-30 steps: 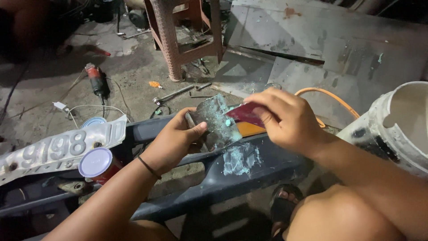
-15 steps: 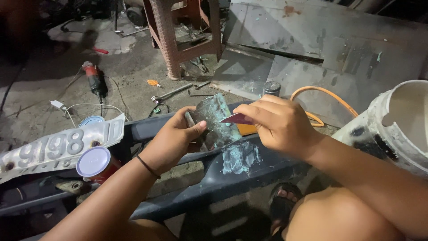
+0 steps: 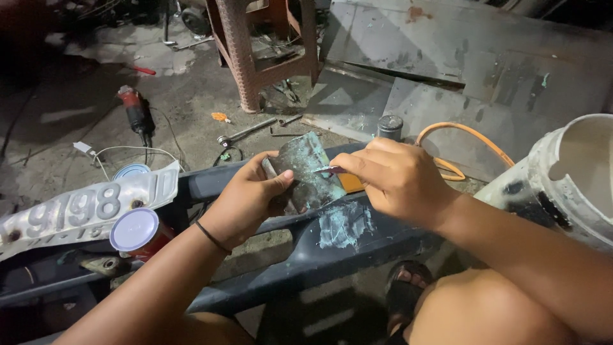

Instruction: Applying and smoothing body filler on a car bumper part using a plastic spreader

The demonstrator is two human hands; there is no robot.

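The dark plastic panel (image 3: pixel 357 249) lies across the lap, directly under both hands, with a patch of greenish putty (image 3: pixel 345 225) spread on it just below the right hand (image 3: pixel 399 182). A white bucket (image 3: pixel 562 185) stands well out to the right of that hand, an orange hose (image 3: pixel 466 137) curving beyond it. A pale number plate (image 3: pixel 76 211) lies to the left of the left hand (image 3: pixel 246 198), with a red can with a white lid (image 3: pixel 135 231) just beside the wrist.

Change noted: half a second ago the right hand was further up over the mixing card (image 3: pixel 306 171); it now sits lower and nearer the card's right edge, the blade drawn across it. In my judgement, putty is being worked or gathered on the card.

The left hand is closed on the card, thumb on its face, holding it tilted. The right hand is closed in a pinch on a small scraper (image 3: pixel 329 170), whose tip touches the card between the two hands. An orange piece (image 3: pixel 350 183) shows just under the right fingers.
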